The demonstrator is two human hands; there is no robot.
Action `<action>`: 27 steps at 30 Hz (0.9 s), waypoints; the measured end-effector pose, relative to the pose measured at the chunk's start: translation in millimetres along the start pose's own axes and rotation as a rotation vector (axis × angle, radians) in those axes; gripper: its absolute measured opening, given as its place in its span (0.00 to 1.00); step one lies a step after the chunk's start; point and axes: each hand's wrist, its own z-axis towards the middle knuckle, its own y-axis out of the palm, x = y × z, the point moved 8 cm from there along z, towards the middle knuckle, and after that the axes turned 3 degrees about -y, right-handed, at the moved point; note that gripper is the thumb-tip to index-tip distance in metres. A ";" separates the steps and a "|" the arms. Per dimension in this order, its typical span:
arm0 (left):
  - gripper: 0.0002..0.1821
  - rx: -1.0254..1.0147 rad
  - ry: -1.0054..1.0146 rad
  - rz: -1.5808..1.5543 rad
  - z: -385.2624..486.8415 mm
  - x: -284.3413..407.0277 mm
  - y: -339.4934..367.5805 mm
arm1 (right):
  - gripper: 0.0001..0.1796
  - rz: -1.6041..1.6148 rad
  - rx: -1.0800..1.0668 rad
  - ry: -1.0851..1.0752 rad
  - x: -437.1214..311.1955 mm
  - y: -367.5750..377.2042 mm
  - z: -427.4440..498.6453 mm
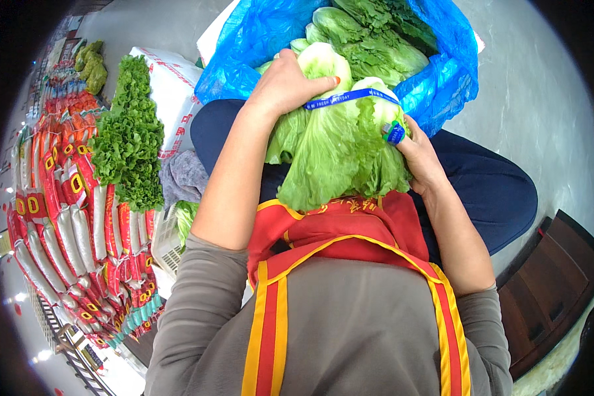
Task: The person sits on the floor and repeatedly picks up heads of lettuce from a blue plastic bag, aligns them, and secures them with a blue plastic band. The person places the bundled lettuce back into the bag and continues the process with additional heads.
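Note:
Two or more heads of green leafy lettuce [334,148] lie together over my lap, their pale stem ends pointing away from me. A blue printed tape [349,98] runs across them near the stems. My left hand [292,84] grips them from the upper left, thumb over a stem end. On the right side, my right hand [418,151] holds the leaves, with a small blue and green tape piece or roll [393,133] at its thumb; how it is attached is unclear. Just beyond, an open blue plastic bag [440,84] contains more lettuce [371,44].
At left are a white printed box [171,79], curly green lettuce [128,133], a grey cloth [183,173], a white plastic basket [168,247] and rows of red-and-clear packaged produce [74,232]. A dark brown slatted object [549,287] stands at right.

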 end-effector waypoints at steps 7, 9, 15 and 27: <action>0.52 0.010 -0.078 0.226 23.7 26.7 -4.4 | 0.36 0.380 -0.087 0.118 26.3 16.7 17.3; 0.55 0.004 -0.071 0.297 27.6 39.8 -10.7 | 0.33 0.453 -0.128 0.149 30.5 19.7 20.3; 0.52 0.081 0.059 0.366 24.1 77.4 -62.5 | 0.29 0.551 -0.235 0.103 19.6 26.1 26.1; 0.50 -0.033 -0.101 -0.261 24.8 47.1 -80.7 | 0.31 0.620 -0.368 0.060 7.6 32.6 11.1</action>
